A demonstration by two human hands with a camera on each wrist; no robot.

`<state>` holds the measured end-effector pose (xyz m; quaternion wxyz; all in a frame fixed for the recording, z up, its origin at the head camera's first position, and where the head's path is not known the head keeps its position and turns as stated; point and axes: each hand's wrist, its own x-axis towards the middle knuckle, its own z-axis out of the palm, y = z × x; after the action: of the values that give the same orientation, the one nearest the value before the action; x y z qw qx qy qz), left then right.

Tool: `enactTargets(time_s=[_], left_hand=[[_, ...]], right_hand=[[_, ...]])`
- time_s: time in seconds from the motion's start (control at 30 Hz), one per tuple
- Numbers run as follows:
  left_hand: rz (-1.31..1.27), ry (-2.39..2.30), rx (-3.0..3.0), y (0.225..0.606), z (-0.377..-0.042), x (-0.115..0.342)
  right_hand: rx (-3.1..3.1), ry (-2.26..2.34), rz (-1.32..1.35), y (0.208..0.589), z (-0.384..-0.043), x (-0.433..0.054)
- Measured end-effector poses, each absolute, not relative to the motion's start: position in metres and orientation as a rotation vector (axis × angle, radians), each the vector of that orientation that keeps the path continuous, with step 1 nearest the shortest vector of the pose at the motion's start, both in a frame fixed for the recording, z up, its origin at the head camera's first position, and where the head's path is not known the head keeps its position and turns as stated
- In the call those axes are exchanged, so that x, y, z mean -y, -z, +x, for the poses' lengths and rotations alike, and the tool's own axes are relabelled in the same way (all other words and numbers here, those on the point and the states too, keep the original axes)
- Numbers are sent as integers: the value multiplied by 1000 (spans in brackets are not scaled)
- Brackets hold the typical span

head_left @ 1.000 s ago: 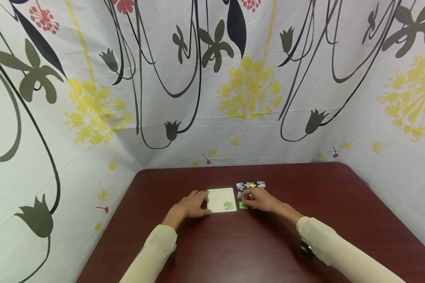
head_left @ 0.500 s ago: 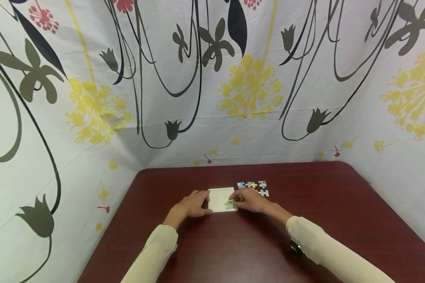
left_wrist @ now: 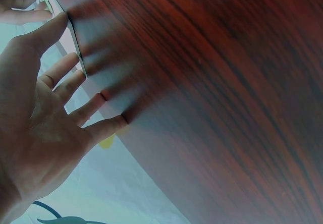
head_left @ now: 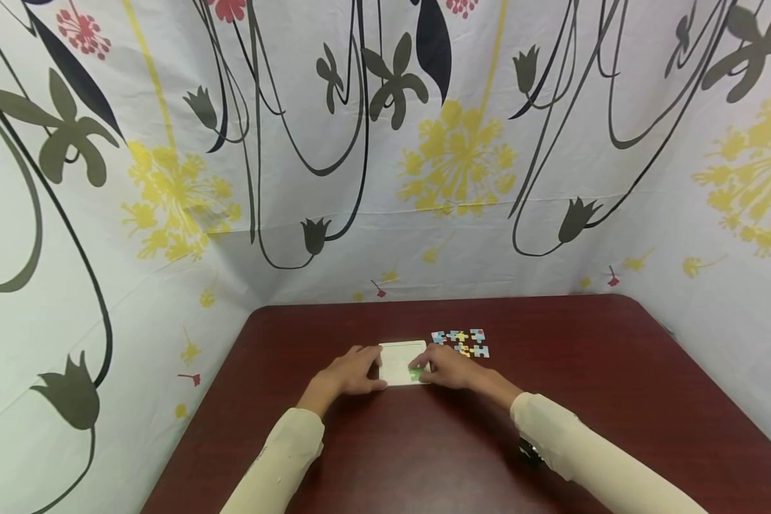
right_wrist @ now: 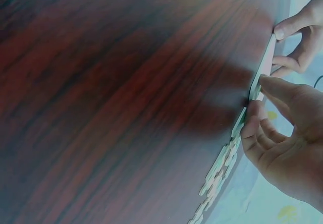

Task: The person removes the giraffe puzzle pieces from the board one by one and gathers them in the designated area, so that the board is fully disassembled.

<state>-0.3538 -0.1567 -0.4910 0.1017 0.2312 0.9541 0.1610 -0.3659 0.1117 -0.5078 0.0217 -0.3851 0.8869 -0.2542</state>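
A white square puzzle tray [head_left: 395, 363] lies on the dark red table. My left hand [head_left: 352, 371] rests at its left side; in the left wrist view the thumb [left_wrist: 53, 30] touches the near edge, fingers spread along the side and tabletop. Over the tray's right part, my right hand [head_left: 451, 365] has its thumb and index fingertip at a green puzzle piece [head_left: 415, 373], largely covered by the fingers. The right wrist view shows the thumb [right_wrist: 272, 85] and curled index finger [right_wrist: 255, 115] pinching low at the tray's edge.
Several loose puzzle pieces [head_left: 460, 335], mostly blue and yellow, lie beyond and right of the right hand. Low in the right wrist view, loose pieces [right_wrist: 219, 166] run in a line beside the tray. A flower-patterned white cloth [head_left: 373, 243] hangs behind the table [head_left: 385, 442].
My right hand has moved left from the loose pieces onto the tray's right part, its fingertips now lower over the green piece. My left hand has stayed at the tray's left side.
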Motion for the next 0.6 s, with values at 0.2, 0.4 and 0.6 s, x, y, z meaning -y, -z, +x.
enactTargets(time_s=[0.2,0.4,0.6], left_hand=[[695,-461,-2817,490,-354,157],[692,-463,-2816,491,-354,157],[694,-464,-2818,490,-354,157]], right_hand=[[-2731,792,-1182,508,-365,-111],[-2737,793,-1218,509,-363,-112],[-2765,781,-1242,507,-362,-119]])
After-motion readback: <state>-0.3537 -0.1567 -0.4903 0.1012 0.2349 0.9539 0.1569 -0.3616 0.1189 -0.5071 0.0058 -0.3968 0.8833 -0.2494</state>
